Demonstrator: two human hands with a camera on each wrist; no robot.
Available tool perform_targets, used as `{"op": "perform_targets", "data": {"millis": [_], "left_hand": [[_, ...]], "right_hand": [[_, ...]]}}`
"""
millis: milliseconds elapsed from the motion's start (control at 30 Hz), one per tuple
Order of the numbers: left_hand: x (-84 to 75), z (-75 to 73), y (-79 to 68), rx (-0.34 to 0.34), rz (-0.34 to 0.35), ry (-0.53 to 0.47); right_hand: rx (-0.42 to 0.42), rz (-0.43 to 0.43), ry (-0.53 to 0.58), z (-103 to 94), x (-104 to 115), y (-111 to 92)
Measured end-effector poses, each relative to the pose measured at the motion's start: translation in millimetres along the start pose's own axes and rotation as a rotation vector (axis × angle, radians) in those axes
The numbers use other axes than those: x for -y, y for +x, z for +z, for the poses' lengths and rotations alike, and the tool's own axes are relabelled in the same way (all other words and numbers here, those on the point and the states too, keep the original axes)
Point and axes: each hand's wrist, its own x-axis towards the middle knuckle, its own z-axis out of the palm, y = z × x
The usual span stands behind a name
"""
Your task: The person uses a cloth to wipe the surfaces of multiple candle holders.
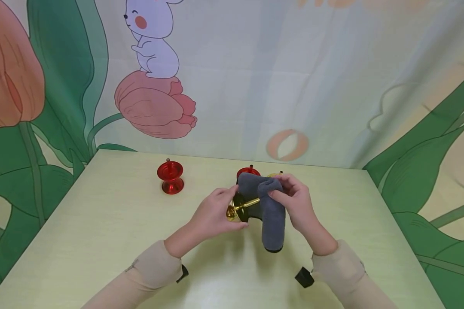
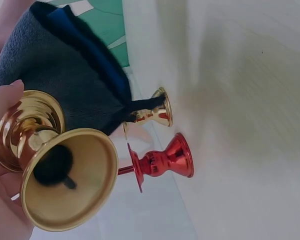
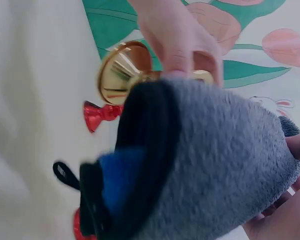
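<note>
Head view: left hand [image 1: 216,212] is curled round a gold holder [image 1: 241,207], held up over the table [image 1: 112,240], right hand [image 1: 297,204] pinching a grey cloth [image 1: 273,221] against its stem end. Red holder [image 1: 172,176] sits near the far edge, to the left; the cloth partly blocks another red one [image 2: 172,159] and another gold one [image 2: 163,112].

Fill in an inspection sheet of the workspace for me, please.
Surface: pale table, smooth.
Job's things: gold holder, held tilted above the table; grey cloth, dark-edged, blue inside, beside it.
Clutter: red holder upright at back left; second red holder and second gold holder stand behind the work, partly hidden in the head view.
Grips: left grip holds the gold holder; right grip pinches the cloth.
Cables: nothing seen.
Surroundings: light backdrop behind the table, printed with flowers and leaves.
</note>
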Motion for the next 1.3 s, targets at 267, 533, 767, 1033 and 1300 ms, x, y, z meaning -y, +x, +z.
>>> {"op": "perform_targets", "data": {"millis": [267,533,767,1033,1300], "left_hand": [[-6.6,-1.7,0.7,0.021,0.049,0.047],[-6.0,-1.8,0.6,-0.02,0.051,0.053],[-0.4,-3.6,-0.5,-0.052,0.078,0.048],[2.4,-4.2,-2.1,-0.032,0.099,0.062],[1.1,-0.4,-4.8,-0.017,0.142,0.092]], "right_hand": [[0.064,-0.141,-0.291,8.2,4,-2],[0.174,-0.381,-0.642,14.7,-6,-5],[0.283,-0.615,-0.875,13.5,-9,-6],[0.343,-0.796,-0.951,14.8,-10,-6],[0.277,-0.86,-1.123,21.7,-14,-9]]}}
